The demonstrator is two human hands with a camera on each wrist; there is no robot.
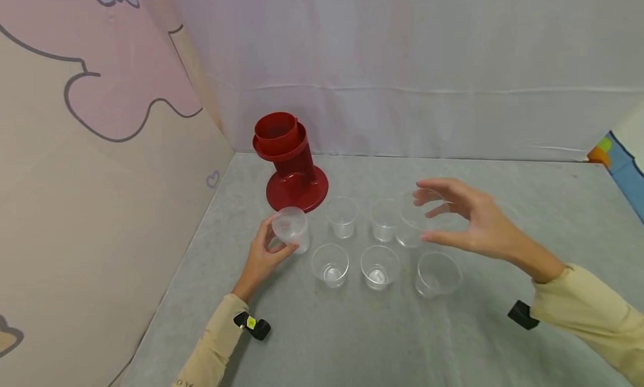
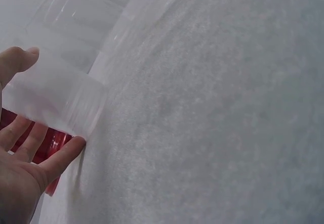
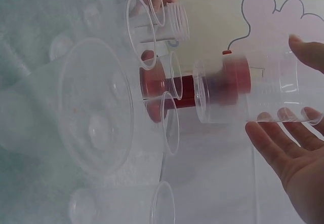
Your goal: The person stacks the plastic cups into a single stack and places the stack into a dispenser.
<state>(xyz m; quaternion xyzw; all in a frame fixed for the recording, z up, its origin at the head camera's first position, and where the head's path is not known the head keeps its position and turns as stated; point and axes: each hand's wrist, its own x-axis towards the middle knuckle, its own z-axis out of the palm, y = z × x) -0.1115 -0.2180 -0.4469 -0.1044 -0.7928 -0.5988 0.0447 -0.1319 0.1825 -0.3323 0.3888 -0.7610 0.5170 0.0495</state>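
Note:
My left hand grips a stack of clear plastic cups at the left of the cup rows, thumb on the near side and fingers behind. In the left wrist view the cups look frosted and stand close over the table. Off to the right, my right hand holds a clear plastic cup between thumb and fingers, above the table. Below and left of it stand a front row with a left cup, a middle cup and a right cup. Behind them are two more cups, one left of the other.
A red stand with a cup-shaped top is at the back left, just behind the left hand's stack. White cloth hangs along the table's back edge. A patterned wall borders the grey table on the left.

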